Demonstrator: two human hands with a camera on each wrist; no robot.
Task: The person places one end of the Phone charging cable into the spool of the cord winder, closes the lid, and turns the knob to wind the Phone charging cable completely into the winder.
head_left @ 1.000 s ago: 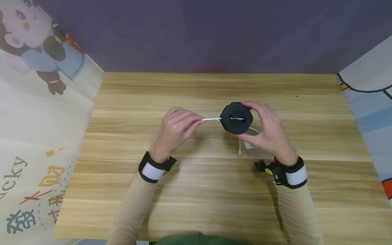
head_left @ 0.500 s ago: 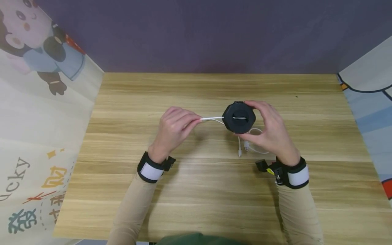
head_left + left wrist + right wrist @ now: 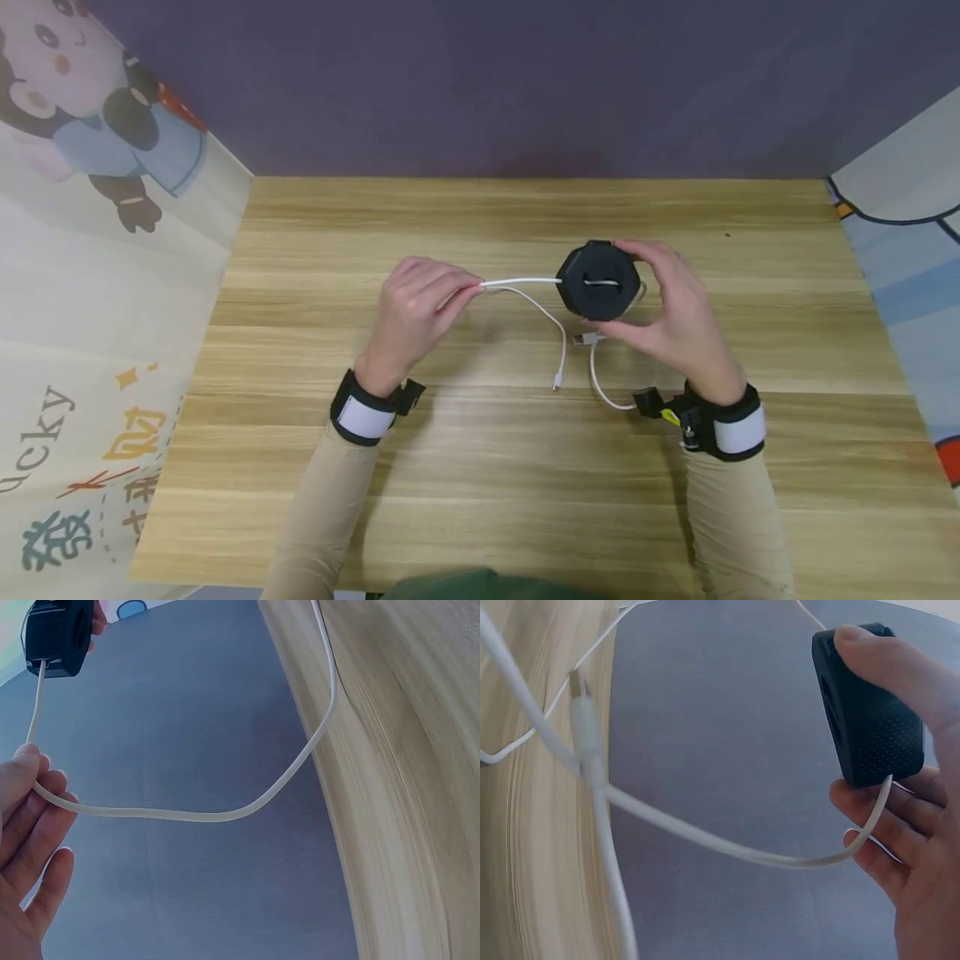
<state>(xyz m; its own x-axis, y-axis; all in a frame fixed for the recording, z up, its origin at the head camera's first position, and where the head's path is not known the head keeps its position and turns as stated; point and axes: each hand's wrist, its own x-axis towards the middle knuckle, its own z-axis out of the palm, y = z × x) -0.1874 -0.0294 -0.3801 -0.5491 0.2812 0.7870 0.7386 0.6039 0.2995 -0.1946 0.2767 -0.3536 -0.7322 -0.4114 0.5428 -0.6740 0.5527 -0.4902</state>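
In the head view my left hand (image 3: 423, 304) pinches a white USB cable (image 3: 522, 281) between thumb and fingertips. The cable runs straight from there to a black octagonal cable winder (image 3: 579, 298), and a short stretch of it shows across the slot in the winder's middle. My right hand (image 3: 678, 321) grips the winder by its edges, thumb on one side and fingers on the other. From the left fingertips the cable's other part curves down to a small plug (image 3: 558, 383). In the right wrist view, cable leaves the winder's (image 3: 889, 739) near side and loops to a larger USB plug (image 3: 589, 735).
Below is a wood-grain table (image 3: 480, 500), with a dark blue-grey wall (image 3: 480, 92) behind it. Printed cloth (image 3: 67, 292) hangs on the left and right. Both wrists wear black camera straps, the right one (image 3: 720, 429) close to the cable loop.
My hands have drawn apart, with more cable now between the left fingers and the winder. The small plug has shifted left, and the larger USB plug has come up close to the winder.
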